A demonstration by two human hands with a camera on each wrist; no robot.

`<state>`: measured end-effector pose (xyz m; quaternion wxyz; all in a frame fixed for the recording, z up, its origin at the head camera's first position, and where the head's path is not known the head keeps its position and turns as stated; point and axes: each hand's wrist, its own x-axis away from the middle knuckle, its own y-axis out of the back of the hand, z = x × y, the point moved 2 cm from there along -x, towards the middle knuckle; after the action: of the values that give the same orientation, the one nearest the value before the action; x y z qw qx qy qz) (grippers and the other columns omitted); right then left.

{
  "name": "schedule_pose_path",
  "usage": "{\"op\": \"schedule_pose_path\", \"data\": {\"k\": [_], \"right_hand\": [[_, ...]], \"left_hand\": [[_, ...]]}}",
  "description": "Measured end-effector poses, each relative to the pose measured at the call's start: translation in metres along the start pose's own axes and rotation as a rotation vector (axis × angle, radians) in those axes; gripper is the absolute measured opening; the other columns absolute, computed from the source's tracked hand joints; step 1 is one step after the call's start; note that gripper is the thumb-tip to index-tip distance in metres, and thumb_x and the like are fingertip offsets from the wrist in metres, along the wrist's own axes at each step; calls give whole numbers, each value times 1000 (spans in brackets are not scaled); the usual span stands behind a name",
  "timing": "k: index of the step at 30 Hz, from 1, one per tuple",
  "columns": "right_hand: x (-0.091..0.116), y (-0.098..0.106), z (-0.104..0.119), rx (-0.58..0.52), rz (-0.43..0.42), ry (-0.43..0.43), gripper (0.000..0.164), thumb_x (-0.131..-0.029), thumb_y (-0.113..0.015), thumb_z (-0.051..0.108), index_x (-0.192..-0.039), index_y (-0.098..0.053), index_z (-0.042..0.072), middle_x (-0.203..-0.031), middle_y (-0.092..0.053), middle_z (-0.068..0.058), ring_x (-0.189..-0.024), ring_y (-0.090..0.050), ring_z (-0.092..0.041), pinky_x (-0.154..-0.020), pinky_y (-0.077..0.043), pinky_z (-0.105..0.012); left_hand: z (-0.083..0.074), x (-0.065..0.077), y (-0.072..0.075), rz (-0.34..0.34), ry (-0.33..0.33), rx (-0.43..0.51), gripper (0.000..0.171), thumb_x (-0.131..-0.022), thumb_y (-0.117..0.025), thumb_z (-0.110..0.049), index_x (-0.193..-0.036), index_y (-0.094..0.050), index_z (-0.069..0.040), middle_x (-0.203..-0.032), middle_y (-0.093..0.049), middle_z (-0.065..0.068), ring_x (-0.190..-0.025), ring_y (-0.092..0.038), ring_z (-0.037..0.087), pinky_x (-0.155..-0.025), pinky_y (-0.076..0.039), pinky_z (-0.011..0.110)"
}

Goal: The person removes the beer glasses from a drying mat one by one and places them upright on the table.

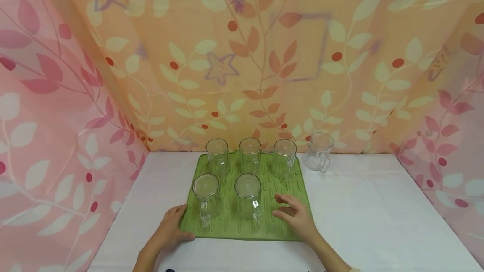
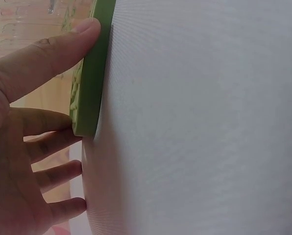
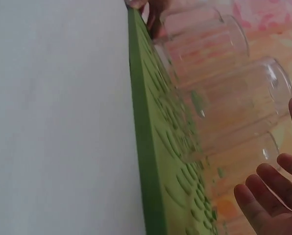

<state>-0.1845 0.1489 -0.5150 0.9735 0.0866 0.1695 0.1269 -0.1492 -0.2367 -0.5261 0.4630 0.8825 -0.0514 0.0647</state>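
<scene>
Left hand [image 1: 169, 228] is nearest me, thumb & fingers spread wide, touching the front-left corner of green mat [image 1: 272, 229] w/o clear grip. Right hand [image 1: 296, 218] is partly wide above mat, just beside a front cup [image 1: 248, 198], holding nothing. On mat stand 5 glass cups [image 1: 217, 152]: 3 in back row, 2 in front. No. 6, the far-right cup [image 1: 319, 152], stands on white table [image 1: 378, 205], beside mat's back-right corner. If cups go onto mat, I judge approx. 5 done, 1 left; direction I can't confirm. Mouth up or down is hard to tell, glass being v. clear. Dark bits [image 1: 170, 270] near me are cut off, unidentified.
</scene>
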Motion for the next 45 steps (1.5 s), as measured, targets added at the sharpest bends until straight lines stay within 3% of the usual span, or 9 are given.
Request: {"op": "schedule_pose_path", "data": {"k": [6, 11, 17, 21, 25, 35, 45], "right_hand": [[4, -15, 0, -35, 69, 79, 46, -84, -72, 0, -123, -55, -16, -117, -57, -39, -107, -61, -2, -88, -59, -38], [6, -26, 1, -42, 115, 79, 41, -84, -73, 3, -119, -60, -14, -112, -62, -33, -104, -64, -8, -87, -59, -41], [7, -37, 0, -16, 155, 58, 35, -85, -73, 9, -115, -66, -7, -109, -68, -25, -95, -67, -5, -83, -60, -30], [6, -43, -2, -21, 167, 81, 31, -85, -72, 8, -110, -67, -10, -105, -69, -26, -92, -71, -17, -82, -60, -25], [7, -48, -2, -36, 149, 115, 27, -86, -71, 6, -105, -67, -13, -101, -69, -29, -90, -72, -25, -81, -60, -24], [6, -57, -3, -74, 41, 171, 20, -85, -69, -2, -99, -67, -15, -91, -70, -30, -87, -70, -4, -76, -60, -23], [7, -58, 2, -9, -64, 146, 15, -82, -73, 1, -92, -71, -9, -86, -73, -23, -80, -68, 0, -69, -60, -21]], "left_hand": [[1, -1, 0, 1, -8, 0, 108, -59, -92, -30, -145, -38, 7, -141, -45, 25, -133, -36, 48, -108, -34, 65], [0, -1, 0, 3, -6, -5, 107, -60, -92, -30, -145, -38, 6, -141, -45, 25, -133, -36, 47, -109, -34, 65], [0, 0, 1, -1, -5, 0, 107, -59, -92, -29, -145, -38, 6, -141, -45, 25, -133, -36, 47, -108, -34, 65], [0, 0, 1, -4, -8, 1, 107, -59, -92, -29, -145, -38, 6, -141, -45, 25, -133, -36, 48, -109, -34, 65], [0, 0, 1, -3, -8, -5, 107, -60, -91, -31, -145, -39, 6, -141, -45, 24, -133, -36, 47, -109, -34, 65], [0, 1, 1, -2, -2, -8, 106, -60, -91, -31, -144, -39, 7, -141, -45, 25, -133, -36, 48, -109, -34, 65], [1, -1, -1, 1, -3, -9, 107, -59, -91, -31, -144, -39, 6, -141, -45, 25, -134, -35, 48, -109, -33, 65]]}}
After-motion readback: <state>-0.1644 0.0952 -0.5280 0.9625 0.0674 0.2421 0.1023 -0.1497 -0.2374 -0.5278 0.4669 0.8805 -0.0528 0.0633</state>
